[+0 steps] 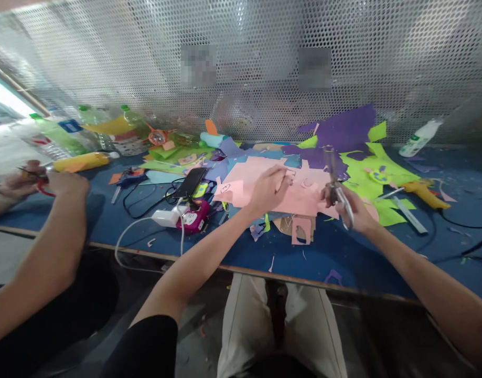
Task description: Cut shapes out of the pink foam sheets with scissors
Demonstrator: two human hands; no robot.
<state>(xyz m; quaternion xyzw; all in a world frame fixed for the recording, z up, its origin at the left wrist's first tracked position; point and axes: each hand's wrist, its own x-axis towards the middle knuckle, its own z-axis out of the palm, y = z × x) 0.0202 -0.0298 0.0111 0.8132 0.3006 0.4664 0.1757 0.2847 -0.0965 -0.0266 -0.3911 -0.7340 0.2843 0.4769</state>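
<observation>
My left hand is closed in a pinch on a small pink paper piece, held above a large pink sheet on the blue table. My right hand grips a pair of scissors with grey handles, the blades pointing up and away, just right of the pink piece. A pink offcut with a cut-out hole lies near the table edge below my hands.
Purple and lime green sheets lie at the back right, with a ruler, a yellow glue gun and a white bottle. A phone, charger and bottles sit left. Another person's hands work at far left.
</observation>
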